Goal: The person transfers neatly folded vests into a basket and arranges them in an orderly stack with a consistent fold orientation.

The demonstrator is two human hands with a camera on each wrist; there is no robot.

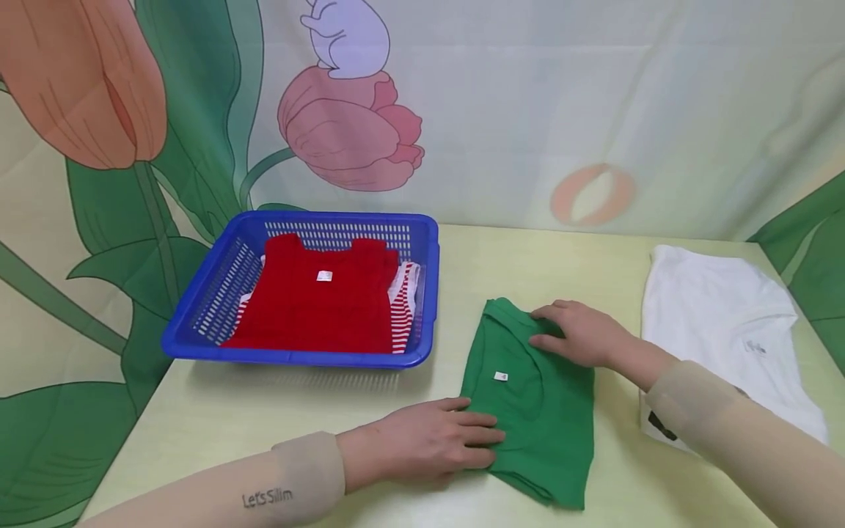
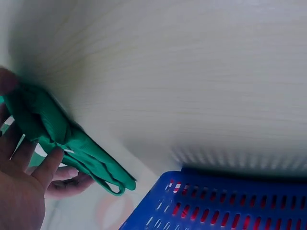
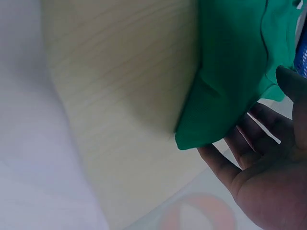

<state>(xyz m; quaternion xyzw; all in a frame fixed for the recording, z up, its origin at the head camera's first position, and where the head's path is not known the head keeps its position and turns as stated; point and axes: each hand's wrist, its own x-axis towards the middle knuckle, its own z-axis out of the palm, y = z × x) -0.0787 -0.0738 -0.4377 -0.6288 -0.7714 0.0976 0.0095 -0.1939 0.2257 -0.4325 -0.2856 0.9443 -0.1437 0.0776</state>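
A folded green garment (image 1: 561, 418), with a scooped neckline and a small white tag, lies slantwise on the table. My left hand (image 1: 436, 444) rests on its lower left side, fingers stretched over the cloth. At the upper right edge my right hand (image 1: 584, 334) touches the garment with its fingers spread and the thumb apart. In the left wrist view, the folded layers of the green garment (image 2: 91, 153) show beside the left hand (image 2: 21, 187). Seen from the right wrist, the right hand (image 3: 273, 177) has its fingertips at the garment's edge (image 3: 211, 120).
Left of the garment stands a blue plastic basket (image 1: 432, 293) holding a red garment (image 1: 323, 315) on top of red-and-white striped cloth (image 1: 401, 315). A folded white garment (image 1: 713, 308) lies on the right. A printed floral curtain (image 1: 488, 132) hangs behind the table (image 1: 277, 414).
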